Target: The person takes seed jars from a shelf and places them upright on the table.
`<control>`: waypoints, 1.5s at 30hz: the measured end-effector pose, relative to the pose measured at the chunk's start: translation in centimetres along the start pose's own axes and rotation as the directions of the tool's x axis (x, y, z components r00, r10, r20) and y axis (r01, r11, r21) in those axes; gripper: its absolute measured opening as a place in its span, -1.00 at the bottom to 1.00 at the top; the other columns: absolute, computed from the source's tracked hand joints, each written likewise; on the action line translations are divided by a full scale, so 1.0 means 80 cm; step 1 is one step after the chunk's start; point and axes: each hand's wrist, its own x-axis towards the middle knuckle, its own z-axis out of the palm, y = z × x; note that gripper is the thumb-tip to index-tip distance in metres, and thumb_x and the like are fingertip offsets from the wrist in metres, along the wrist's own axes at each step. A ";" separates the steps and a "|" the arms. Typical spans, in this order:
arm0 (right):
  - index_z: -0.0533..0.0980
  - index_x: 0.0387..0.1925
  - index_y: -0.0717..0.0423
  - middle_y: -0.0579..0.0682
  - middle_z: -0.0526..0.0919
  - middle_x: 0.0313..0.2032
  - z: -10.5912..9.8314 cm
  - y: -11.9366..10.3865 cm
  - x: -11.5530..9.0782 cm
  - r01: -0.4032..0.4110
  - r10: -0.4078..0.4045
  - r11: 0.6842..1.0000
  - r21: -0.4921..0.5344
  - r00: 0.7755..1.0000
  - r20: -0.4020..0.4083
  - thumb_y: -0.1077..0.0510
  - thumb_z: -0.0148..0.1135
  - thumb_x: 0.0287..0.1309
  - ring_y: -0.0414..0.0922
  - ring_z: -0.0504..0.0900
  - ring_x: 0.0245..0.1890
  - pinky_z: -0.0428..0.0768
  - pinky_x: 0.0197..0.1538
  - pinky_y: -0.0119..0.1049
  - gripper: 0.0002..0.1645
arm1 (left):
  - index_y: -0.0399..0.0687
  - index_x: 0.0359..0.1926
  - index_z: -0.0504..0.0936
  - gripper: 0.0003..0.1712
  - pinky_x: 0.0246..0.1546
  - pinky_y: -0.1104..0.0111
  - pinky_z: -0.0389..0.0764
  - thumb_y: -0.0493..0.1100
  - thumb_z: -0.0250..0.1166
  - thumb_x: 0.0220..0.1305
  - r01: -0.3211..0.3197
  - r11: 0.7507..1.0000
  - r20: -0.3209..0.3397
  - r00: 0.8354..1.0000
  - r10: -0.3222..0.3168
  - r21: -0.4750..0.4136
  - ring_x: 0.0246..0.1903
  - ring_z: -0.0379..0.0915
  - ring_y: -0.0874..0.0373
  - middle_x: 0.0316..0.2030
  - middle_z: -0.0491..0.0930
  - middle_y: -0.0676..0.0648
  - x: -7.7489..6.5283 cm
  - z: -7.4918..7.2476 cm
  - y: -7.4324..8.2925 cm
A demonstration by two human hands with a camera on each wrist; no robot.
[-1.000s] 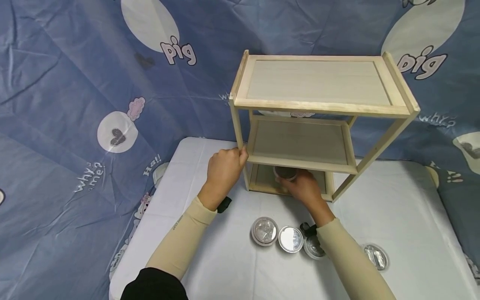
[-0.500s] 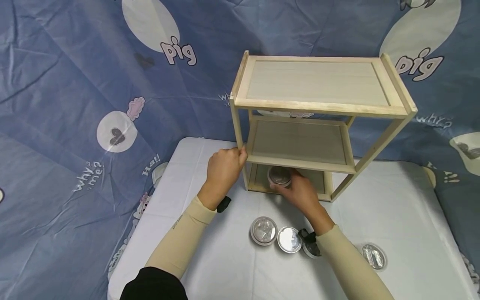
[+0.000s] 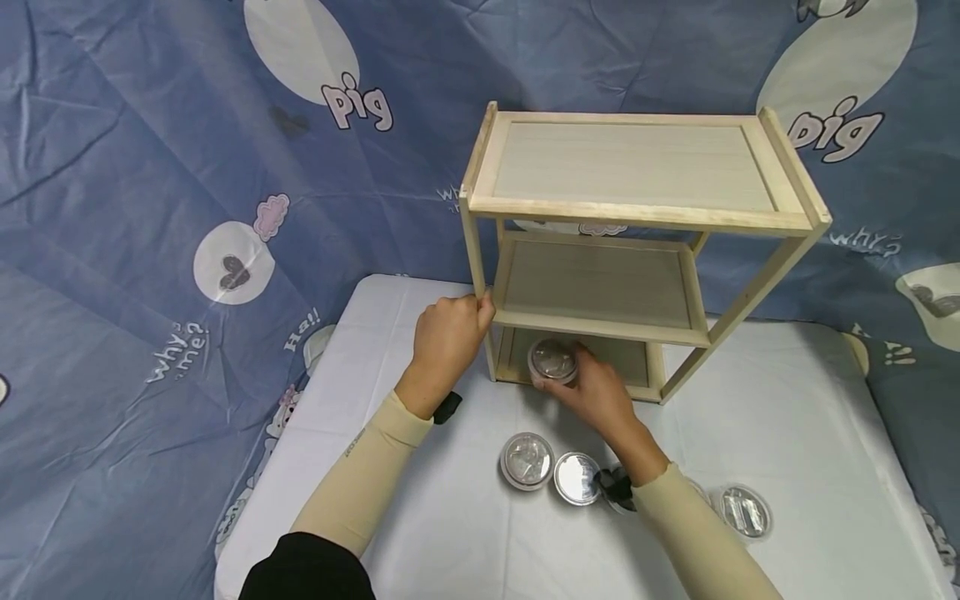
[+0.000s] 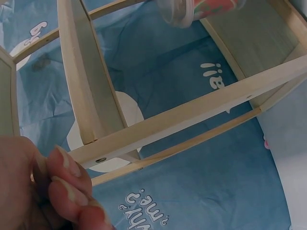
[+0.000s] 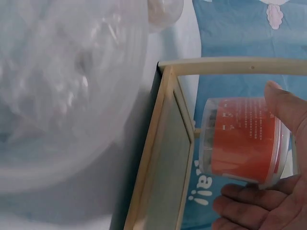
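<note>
My left hand point(image 3: 452, 337) grips the left front post point(image 3: 472, 250) of a three-tier wooden shelf rack point(image 3: 637, 218), just beside the middle shelf. In the left wrist view its fingers point(image 4: 69, 196) curl at the frame. A round clear plastic jar point(image 3: 552, 358) with a see-through lid is held in my right hand point(image 3: 600, 396), over the front edge of the bottom shelf point(image 3: 517, 358). Its red printed label point(image 5: 244, 136) shows in the right wrist view, thumb on one side and fingers on the other.
On the white-covered table point(image 3: 450, 542) stand a lidded jar point(image 3: 527, 461), a shiny-topped one point(image 3: 577, 478) beside it, and another point(image 3: 745, 512) farther right. More jars are partly hidden by my right wrist and sleeve. A blue printed cloth point(image 3: 360, 208) hangs behind the rack.
My right hand has drawn the jar left and toward me, out from beneath the middle shelf, so its lid now shows fully. The left hand has stayed on the post.
</note>
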 end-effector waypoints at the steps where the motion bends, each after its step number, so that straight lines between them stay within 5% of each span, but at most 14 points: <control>1: 0.41 0.36 0.34 0.43 0.68 -0.02 0.001 -0.001 -0.001 0.006 -0.006 1.000 0.002 1.000 -0.001 -0.28 0.57 0.09 0.36 0.69 -0.05 0.61 -0.02 0.22 0.05 | 0.03 -0.77 0.30 -0.37 -0.77 0.04 0.46 -0.10 0.13 0.56 -0.001 1.000 -0.001 1.000 0.001 0.000 -0.79 0.44 -0.07 -0.80 0.36 -0.08 0.000 0.000 0.000; 19: 0.41 0.34 0.28 0.26 0.70 0.03 0.002 -0.036 -0.022 0.102 -0.102 0.991 0.082 0.995 0.000 -0.20 0.61 0.07 0.24 0.70 0.03 0.63 0.03 0.16 -0.01 | 0.02 -0.76 0.33 -0.39 -0.75 0.00 0.48 -0.11 0.15 0.53 -0.001 1.000 -0.022 1.000 0.001 -0.007 -0.77 0.48 -0.12 -0.79 0.41 -0.11 0.001 -0.001 0.000; 26: 0.35 0.42 0.35 0.35 0.63 0.16 0.011 -0.047 -0.033 0.090 -0.091 0.992 0.087 0.996 0.011 -0.24 0.59 0.08 0.27 0.67 0.10 0.61 0.08 0.16 0.11 | 0.03 -0.76 0.31 -0.39 -0.76 0.02 0.48 -0.11 0.13 0.55 -0.001 1.000 -0.012 1.000 0.001 -0.003 -0.77 0.48 -0.09 -0.79 0.39 -0.09 0.000 0.001 -0.001; 45: 0.34 0.49 0.25 0.23 0.54 0.33 0.055 -0.072 -0.060 0.171 -0.188 0.979 0.108 0.967 0.173 -0.31 0.56 0.07 0.16 0.60 0.24 0.58 0.17 0.10 0.16 | 0.03 -0.77 0.32 -0.36 -0.74 0.01 0.51 -0.08 0.12 0.57 -0.003 1.000 -0.019 1.000 0.003 0.011 -0.75 0.53 -0.13 -0.78 0.46 -0.16 -0.001 0.000 0.000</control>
